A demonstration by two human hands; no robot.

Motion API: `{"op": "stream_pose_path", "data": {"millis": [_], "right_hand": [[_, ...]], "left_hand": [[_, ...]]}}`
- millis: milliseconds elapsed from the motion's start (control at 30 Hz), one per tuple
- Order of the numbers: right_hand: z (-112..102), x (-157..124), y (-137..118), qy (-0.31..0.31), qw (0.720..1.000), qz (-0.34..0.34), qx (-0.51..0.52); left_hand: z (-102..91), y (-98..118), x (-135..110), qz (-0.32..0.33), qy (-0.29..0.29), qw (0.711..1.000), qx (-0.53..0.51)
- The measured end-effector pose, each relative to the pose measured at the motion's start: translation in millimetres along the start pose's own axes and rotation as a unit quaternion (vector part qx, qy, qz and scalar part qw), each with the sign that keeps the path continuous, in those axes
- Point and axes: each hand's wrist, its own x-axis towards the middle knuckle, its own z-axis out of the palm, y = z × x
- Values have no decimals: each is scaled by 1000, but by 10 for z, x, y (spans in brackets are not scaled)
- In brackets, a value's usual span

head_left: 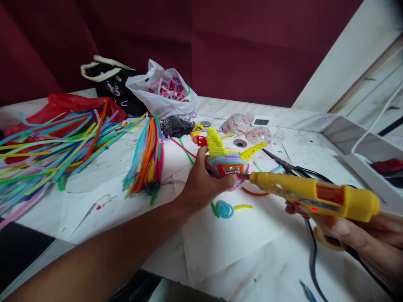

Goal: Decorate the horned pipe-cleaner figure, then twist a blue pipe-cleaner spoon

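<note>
A dark maroon wall covering [264, 50], creased and seamed, spans the back behind a white, grey-veined table [270, 264]. On the right, a pale panel [336, 54] slants upward. Dim light leaves the upper corners shadowed.

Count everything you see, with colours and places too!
Glue gun: one, yellow, right
Figure: one, multicoloured, centre
Coil: one, blue, before figure
Scraps: several, mixed, around figure
Paper: some, white, under coil
Scissors: one, dark, right
Cords: some, mixed, right
Bundle: one, mixed, left
Stems: many, mixed, far left
Red bag: one, red, left
White bag: one, white, back
Tote: one, black, back
Clear bags: two, red-specked, back
Discs: two, grey, back
Display: one, grey, back
Backdrop: one, maroon, behind
Table: one, white, beneath
Left hand: one, bare, on figure
Right hand: one, bare, on glue gun
</note>
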Motion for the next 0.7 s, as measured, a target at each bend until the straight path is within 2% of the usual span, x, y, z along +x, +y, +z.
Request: {"op": "stream_pose_path", "data": {"millis": [367, 533, 700], "right_hand": [[3, 41, -154, 23, 996, -71, -38], [-2, 34, -152, 24, 996, -71, -46], [-14, 63, -143, 28, 997, -70, -23]], "left_hand": [[8, 43, -14, -28, 2, 1000, 0], [5, 45, -16, -16, -10, 1000, -14], [5, 41, -18, -32, 8, 999, -2]]}}
